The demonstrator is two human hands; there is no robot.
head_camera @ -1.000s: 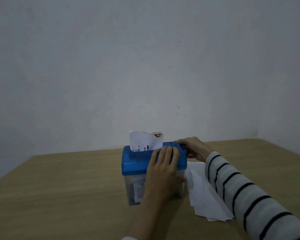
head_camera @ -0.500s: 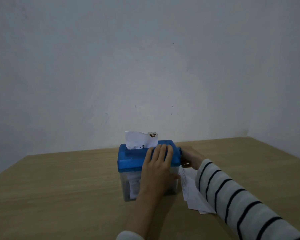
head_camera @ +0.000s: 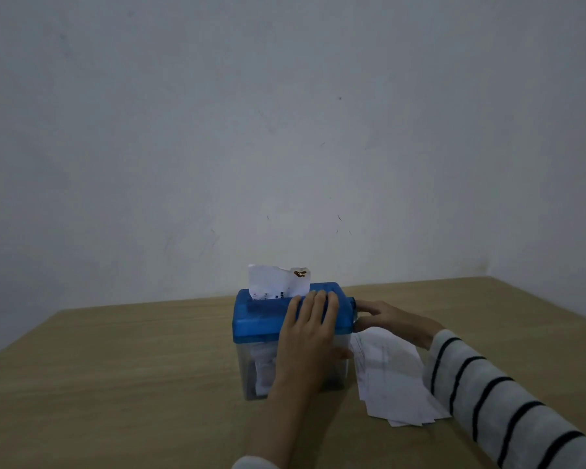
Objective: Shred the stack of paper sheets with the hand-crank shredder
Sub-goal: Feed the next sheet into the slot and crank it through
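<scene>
A small hand-crank shredder [head_camera: 261, 319] with a blue lid and a clear bin stands on the wooden table [head_camera: 115, 367]. A white sheet [head_camera: 278, 282] sticks up out of its top slot, its upper edge torn. My left hand [head_camera: 310, 336] lies over the lid and front of the bin with straight fingers, pressing it down. My right hand [head_camera: 389, 318] is at the shredder's right side, fingers curled at the crank, which is mostly hidden. A stack of white sheets [head_camera: 393, 377] lies on the table right of the shredder, under my right forearm.
A plain grey wall stands right behind the table. The table's back right corner [head_camera: 494, 279] is near the wall. White paper shows inside the clear bin [head_camera: 264, 367].
My right hand has gone round at the shredder's right side, from the lid's top corner down and out again. The sheet stands a little lower in the slot. My left hand has stayed on the lid.
</scene>
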